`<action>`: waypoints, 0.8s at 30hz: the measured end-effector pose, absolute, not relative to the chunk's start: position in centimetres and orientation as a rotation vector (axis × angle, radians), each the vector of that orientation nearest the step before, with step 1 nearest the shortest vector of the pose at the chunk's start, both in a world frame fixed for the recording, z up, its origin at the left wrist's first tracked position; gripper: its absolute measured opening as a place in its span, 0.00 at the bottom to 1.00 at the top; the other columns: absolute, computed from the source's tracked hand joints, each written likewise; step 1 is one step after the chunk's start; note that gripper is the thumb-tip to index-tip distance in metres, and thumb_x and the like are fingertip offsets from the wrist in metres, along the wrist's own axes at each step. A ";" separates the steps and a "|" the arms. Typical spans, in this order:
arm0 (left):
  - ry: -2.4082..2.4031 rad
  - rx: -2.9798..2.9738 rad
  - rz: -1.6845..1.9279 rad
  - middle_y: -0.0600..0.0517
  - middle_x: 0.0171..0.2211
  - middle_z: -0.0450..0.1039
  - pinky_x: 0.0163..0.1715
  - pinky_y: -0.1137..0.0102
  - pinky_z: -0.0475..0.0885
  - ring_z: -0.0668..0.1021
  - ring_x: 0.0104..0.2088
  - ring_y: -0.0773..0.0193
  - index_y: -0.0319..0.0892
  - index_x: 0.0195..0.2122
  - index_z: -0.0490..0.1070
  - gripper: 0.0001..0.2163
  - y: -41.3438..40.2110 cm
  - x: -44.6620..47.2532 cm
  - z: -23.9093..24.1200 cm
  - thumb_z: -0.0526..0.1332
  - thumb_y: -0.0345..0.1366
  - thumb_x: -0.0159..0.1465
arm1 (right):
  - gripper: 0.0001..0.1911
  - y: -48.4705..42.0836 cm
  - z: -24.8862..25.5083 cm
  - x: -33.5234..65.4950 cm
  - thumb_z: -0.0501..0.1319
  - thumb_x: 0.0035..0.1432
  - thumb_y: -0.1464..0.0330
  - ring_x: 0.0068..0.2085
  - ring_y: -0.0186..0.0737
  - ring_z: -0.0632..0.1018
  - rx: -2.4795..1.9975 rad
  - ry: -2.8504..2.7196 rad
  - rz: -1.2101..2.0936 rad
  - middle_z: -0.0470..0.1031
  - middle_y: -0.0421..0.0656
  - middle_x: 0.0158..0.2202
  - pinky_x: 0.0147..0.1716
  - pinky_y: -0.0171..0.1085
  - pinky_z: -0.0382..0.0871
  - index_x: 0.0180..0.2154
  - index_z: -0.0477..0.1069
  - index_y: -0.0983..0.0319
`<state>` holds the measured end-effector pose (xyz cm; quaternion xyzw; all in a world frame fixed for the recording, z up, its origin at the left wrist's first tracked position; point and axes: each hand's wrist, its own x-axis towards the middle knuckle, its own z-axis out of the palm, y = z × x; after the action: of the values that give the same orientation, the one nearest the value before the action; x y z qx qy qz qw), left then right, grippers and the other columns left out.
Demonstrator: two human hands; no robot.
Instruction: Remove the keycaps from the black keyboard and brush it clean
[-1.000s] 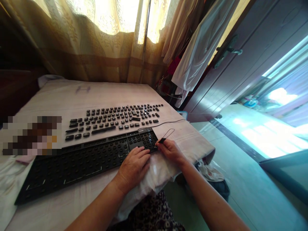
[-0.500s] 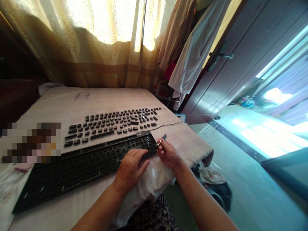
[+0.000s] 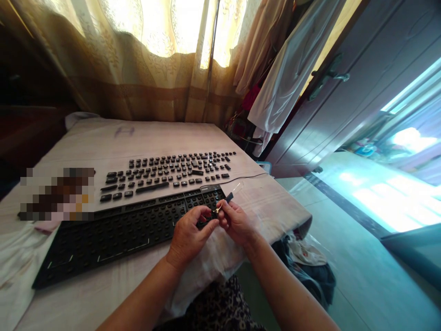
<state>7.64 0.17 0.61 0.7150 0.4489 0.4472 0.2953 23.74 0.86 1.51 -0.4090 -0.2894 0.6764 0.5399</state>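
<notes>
A black keyboard (image 3: 113, 239), its keycaps removed, lies slantwise along the table's near side. Over its right end my right hand (image 3: 237, 223) is closed on a small keycap puller (image 3: 228, 197) with a dark middle and thin metal wires. The puller's lower end is at a small dark piece, probably a keycap, between my hands. My left hand (image 3: 191, 230) is beside it, thumb and forefinger bent and apart near that piece; whether they touch it cannot be made out. Loose black keycaps (image 3: 151, 185) are laid out in rows behind the keyboard.
The keyboard's cable (image 3: 248, 176) runs right across the tablecloth (image 3: 268, 197). A blurred-out item (image 3: 57, 193) lies at the left. Curtains (image 3: 155, 92) hang behind, with clothes (image 3: 280, 87) and a door (image 3: 330, 92) at the right. More cloth (image 3: 310, 262) is below the table's right edge.
My hands have come together: the right moved left with the puller, and the left moved its fingers to the puller's lower end. The view has shifted slightly.
</notes>
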 end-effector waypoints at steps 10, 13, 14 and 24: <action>1.167 1.734 1.131 0.56 0.25 0.77 0.28 0.72 0.70 0.75 0.24 0.65 0.46 0.39 0.78 0.08 0.1 7.5 1.0 0.64 0.41 0.60 | 0.28 1.0 0.6 23.1 0.76 0.39 0.46 0.17 0.24 0.67 -1.018 -0.803 1.514 0.72 0.33 0.19 0.15 0.26 0.57 0.30 0.77 0.62; 1.175 1.688 1.122 0.55 0.25 0.77 0.27 0.72 0.68 0.75 0.25 0.65 0.45 0.38 0.79 0.09 0.3 7.4 0.9 0.64 0.40 0.59 | 0.28 1.1 0.7 23.0 0.76 0.39 0.46 0.17 0.25 0.68 -1.031 -0.850 1.455 0.73 0.34 0.19 0.16 0.27 0.58 0.30 0.78 0.62; 1.178 1.670 1.121 0.55 0.26 0.78 0.27 0.72 0.68 0.75 0.25 0.65 0.45 0.39 0.78 0.09 0.4 7.4 0.8 0.64 0.40 0.59 | 0.28 1.2 0.8 23.0 0.76 0.39 0.46 0.17 0.25 0.68 -1.034 -0.864 1.436 0.73 0.35 0.19 0.16 0.27 0.58 0.29 0.78 0.62; 1.132 1.500 1.131 0.54 0.26 0.77 0.27 0.73 0.69 0.75 0.25 0.66 0.43 0.35 0.77 0.14 0.9 7.5 0.3 0.63 0.48 0.59 | 0.27 0.4 1.0 23.1 0.74 0.43 0.44 0.19 0.29 0.68 -1.017 -1.028 1.268 0.72 0.36 0.19 0.18 0.31 0.59 0.31 0.80 0.61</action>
<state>7.47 0.86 0.27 0.6083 0.4593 0.4588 0.4567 23.13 0.39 0.95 -0.4337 -0.4382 0.5407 0.5723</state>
